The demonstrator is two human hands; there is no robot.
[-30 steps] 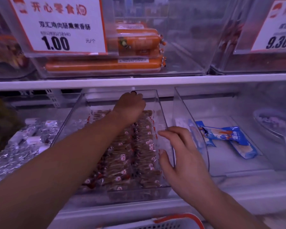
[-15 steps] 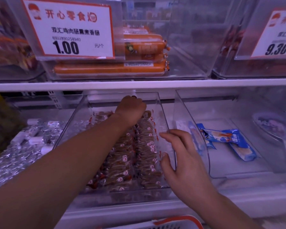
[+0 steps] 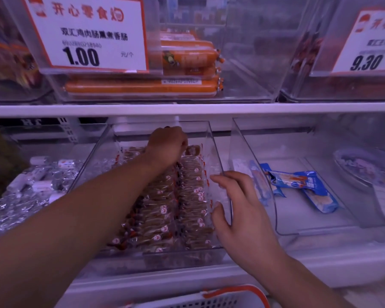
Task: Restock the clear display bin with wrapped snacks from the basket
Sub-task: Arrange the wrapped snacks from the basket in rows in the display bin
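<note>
On the lower shelf: a clear plastic display bin [image 3: 218, 165] sits tilted toward the viewer, between a bin of silver foil-wrapped sweets [image 3: 27, 196] and a bin holding blue-and-white snack packets [image 3: 298, 185].
Task's thing: small brown snacks in clear crinkly wrappers with red-and-white marks [image 3: 187, 210] lie in tight rows along the bin, filling most of its floor.
Left hand: the left hand [image 3: 167, 145] reaches to the back of the bin, fingers curled downward over the far end of the rows; whether it pinches a wrapper cannot be told, as the fingertips are hidden.
Right hand: the right hand [image 3: 242, 210] rests on the bin's right wall, fingers loosely bent over the rim with the thumb inside, steadying it and holding no snack.
Basket: a white plastic basket with an orange rim [image 3: 220, 296] shows at the bottom edge; its contents are out of sight.
Handling: each piece looks light and small, and its film is likely slick and crackly, so a pinch across the body or a twisted wrapper end should serve best.
Risk: pressing hard could crush a soft piece or knock the packed rows askew.
Above: orange sausages in shiny casings [image 3: 142, 87] fill the bin behind a white price card marked 1.00 [image 3: 87, 34].
</note>
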